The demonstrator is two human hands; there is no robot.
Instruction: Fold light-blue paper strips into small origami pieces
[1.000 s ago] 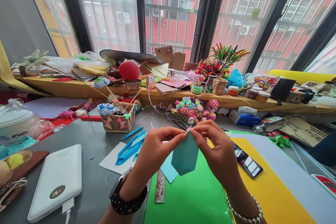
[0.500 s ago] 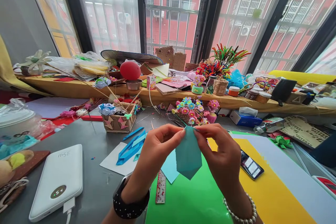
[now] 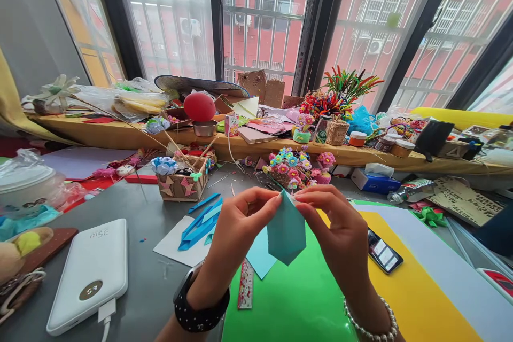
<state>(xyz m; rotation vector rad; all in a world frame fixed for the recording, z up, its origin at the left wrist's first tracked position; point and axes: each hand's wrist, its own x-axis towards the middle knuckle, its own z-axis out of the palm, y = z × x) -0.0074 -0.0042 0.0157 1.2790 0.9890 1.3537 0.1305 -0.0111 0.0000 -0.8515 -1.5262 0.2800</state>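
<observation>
A piece of folded light-blue paper (image 3: 286, 232) hangs above the green sheet (image 3: 280, 304), its top and bottom ends pointed. My left hand (image 3: 250, 214) pinches its upper left edge between thumb and fingers. On the other side, my right hand (image 3: 334, 219) has thumb and fingers closed at the upper right edge near the tip. Below the held piece lies a light-blue paper sheet (image 3: 260, 259), partly hidden by my left hand. A ruler with a printed pattern (image 3: 246, 286) rests beside it on the green sheet.
Folded blue paper strips (image 3: 196, 230) lie on white paper to the left. Farther left is a white power bank (image 3: 94, 267) with a cable. A phone (image 3: 385, 251) rests on a yellow sheet (image 3: 417, 288) at right. Behind stand a craft basket (image 3: 182, 187) and crocheted flowers (image 3: 290, 163).
The folded paper has tilted and risen slightly, and its top tip stands more clearly between my hands. My right fingers have shifted a little along its edge.
</observation>
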